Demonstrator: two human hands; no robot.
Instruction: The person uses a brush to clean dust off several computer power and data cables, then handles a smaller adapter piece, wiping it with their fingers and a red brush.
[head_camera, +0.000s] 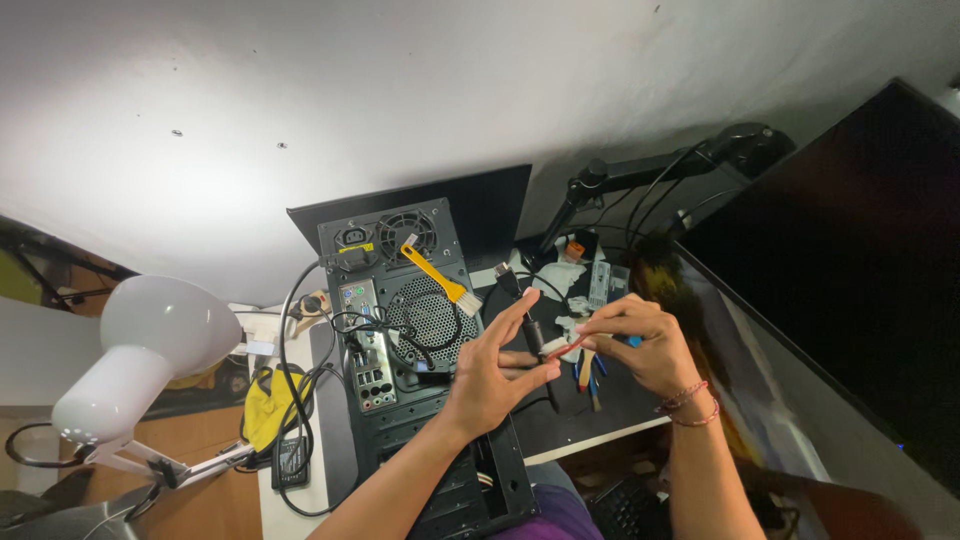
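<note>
Seen from the head camera, both hands met above the worktop (600, 425), just to the right of a black computer case (420, 370) that lay with its rear panel facing up.

The left hand (495, 370) was raised palm-up, its forefinger stretched up and to the right, while thumb and the other fingers closed on a slim black tool (535, 345). So the left grip was clenched around that tool. The tool's long axis ran steeply, from upper left near a black plug end (505, 272) down to lower right, and its lower tip came out below the fingers. It crossed the hand between thumb and forefinger.

The right hand (645, 345) came in from the right, fingers pinched together on a thin red stick (565, 347). This grip was also clenched, holding the stick near its right end. The stick lay almost level, tilted slightly down to the left, and its left tip met or nearly met the black tool; I could not tell whether they touched. A bit of blue (634, 341) showed by the right fingers.

On the case lay a yellow-handled brush (440, 275), pointing bristles down-right, beside a round fan grille (425, 318). A white desk lamp (135, 360) stood at the left, a yellow cloth (265, 405) near it. A dark screen (850, 260) filled the right side, with white crumpled wipes (560, 280) behind the hands.
</note>
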